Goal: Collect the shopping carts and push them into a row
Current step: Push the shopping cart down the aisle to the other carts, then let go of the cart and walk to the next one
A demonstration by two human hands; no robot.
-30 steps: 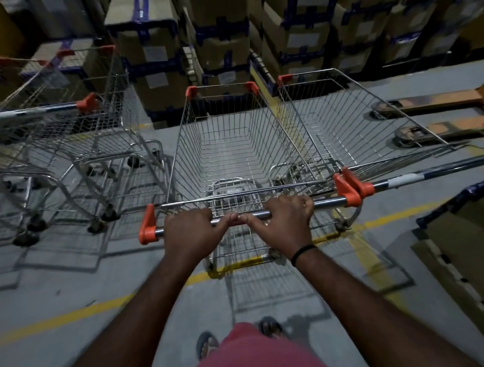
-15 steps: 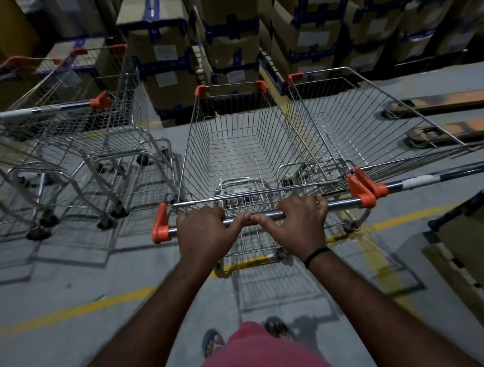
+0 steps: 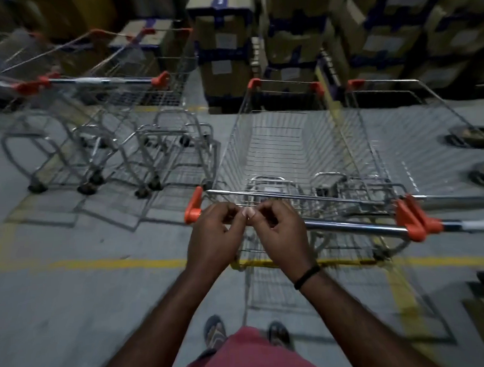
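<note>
**Head view (sole view)**

- **Centre cart** [image 3: 275, 143]: wire, empty. Its nose points toward the stacked cartons [image 3: 225, 46], and its rear end sits about on the yellow line [image 3: 101, 263] of the floor [image 3: 75, 312].
- **Right-hand cart** [image 3: 415, 141]: empty, just beside the centre cart and facing the same way. The orange end caps of the two handles overlap.
- **Left group of carts** [image 3: 104, 111]: at least two, nested, turned side-on and standing apart from the pair. Blurred.
- **Hands:** the left hand [image 3: 214, 236] and right hand [image 3: 282, 234] are together, thumbs touching. Their fingers are curled at the left half of the centre cart's handle bar [image 3: 352, 227]. I cannot tell whether they close round the bar. There is a black wristband [image 3: 307, 274] on the right wrist.
- **Progress, as judged:** two carts stand side by side, so a row is begun. The left group looks not yet lined up with them. The task is roughly midway, and carts outside the frame are unknown.
</note>
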